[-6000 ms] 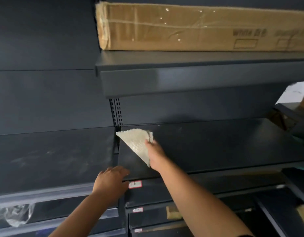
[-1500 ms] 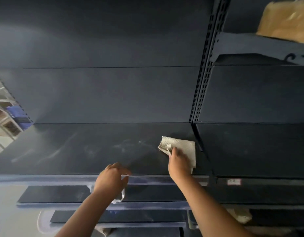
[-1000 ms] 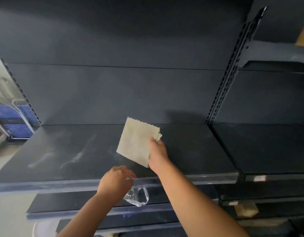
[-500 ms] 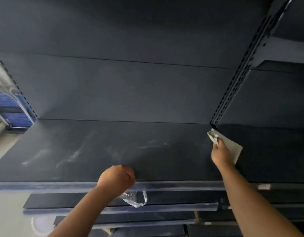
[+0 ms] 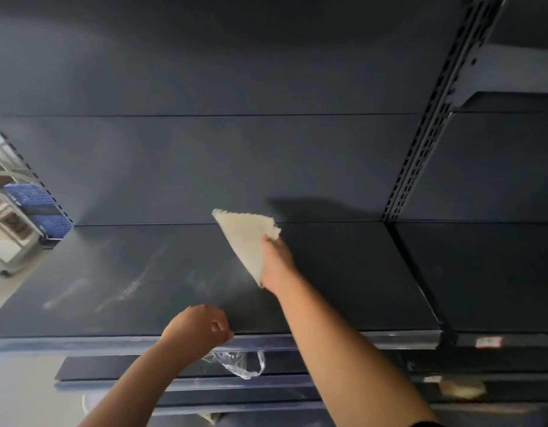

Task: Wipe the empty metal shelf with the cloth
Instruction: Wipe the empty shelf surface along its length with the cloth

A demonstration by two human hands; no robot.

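A dark metal shelf (image 5: 343,288) runs across the view, with pale dusty smears on its left half. My right hand (image 5: 277,266) grips a beige waffle cloth (image 5: 246,238) by one corner. The cloth hangs as a triangle lifted above the middle of the shelf, its top near the back panel. My left hand (image 5: 198,331) is closed at the shelf's front lip, pinching a piece of clear plastic film (image 5: 241,363) that dangles below the edge.
A slotted upright (image 5: 429,127) divides this bay from another dark shelf (image 5: 488,272) at right. Lower shelves (image 5: 137,369) step out beneath. Blue crates (image 5: 35,204) on a pale rack stand at far left. A red-and-white label (image 5: 488,342) sits on the right shelf's edge.
My right hand swept the cloth from the shelf's right rear corner back left to the middle and lifted it off the surface. My left hand stays at the front lip.
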